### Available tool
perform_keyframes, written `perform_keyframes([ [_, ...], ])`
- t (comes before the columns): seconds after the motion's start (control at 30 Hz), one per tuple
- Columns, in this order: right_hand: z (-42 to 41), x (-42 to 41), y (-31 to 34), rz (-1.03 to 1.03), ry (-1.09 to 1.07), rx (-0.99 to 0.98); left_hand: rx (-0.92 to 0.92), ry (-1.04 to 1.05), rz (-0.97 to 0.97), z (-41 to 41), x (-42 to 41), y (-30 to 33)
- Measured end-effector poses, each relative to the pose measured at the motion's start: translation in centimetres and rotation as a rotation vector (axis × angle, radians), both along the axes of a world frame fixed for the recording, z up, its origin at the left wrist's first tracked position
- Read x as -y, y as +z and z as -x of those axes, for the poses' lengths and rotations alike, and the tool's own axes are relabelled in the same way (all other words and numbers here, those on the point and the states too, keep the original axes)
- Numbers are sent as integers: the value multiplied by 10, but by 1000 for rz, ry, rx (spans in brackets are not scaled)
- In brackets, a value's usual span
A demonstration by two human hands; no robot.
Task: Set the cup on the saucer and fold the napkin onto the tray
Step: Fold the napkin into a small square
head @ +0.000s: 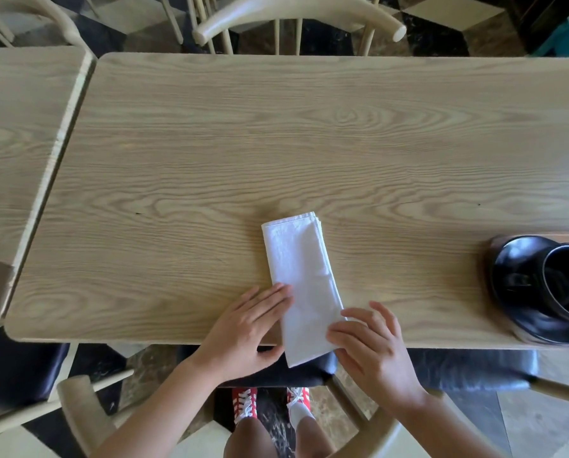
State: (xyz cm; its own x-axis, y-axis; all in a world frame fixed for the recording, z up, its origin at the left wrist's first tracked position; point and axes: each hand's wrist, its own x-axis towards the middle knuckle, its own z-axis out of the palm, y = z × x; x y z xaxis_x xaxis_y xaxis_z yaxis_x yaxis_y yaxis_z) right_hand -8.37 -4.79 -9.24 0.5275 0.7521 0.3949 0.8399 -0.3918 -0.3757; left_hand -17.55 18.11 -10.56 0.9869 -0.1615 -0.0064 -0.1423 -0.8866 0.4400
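A white napkin [301, 282], folded into a long narrow strip, lies on the wooden table [276, 143] with its near end hanging over the front edge. My left hand [247, 328] rests flat at the strip's left side, fingertips on the cloth. My right hand [372, 345] pinches the near right corner of the napkin between thumb and fingers. At the far right a black cup [567, 285] sits on a black saucer [514, 276], which rests on a brown tray [567, 238] cut off by the frame.
A second wooden table [15, 143] abuts on the left. Pale wooden chairs stand at the far side [296, 18] and just in front of me [78, 408]. Dark seat cushions lie under the table's near edge.
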Motion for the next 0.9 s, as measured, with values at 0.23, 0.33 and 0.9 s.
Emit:
perform_keyframes([
  [0.23, -16, -14, 8, -19, 35, -123, 171, 183, 142, -8, 5, -4],
  [0.33, -33, -16, -7, 108, 30, -127, 166, 207, 177, -8, 4, -3],
  [0.9, -33, -84, -1, -164, -573, -585, 262, 976, 106, -64, 35, -2],
])
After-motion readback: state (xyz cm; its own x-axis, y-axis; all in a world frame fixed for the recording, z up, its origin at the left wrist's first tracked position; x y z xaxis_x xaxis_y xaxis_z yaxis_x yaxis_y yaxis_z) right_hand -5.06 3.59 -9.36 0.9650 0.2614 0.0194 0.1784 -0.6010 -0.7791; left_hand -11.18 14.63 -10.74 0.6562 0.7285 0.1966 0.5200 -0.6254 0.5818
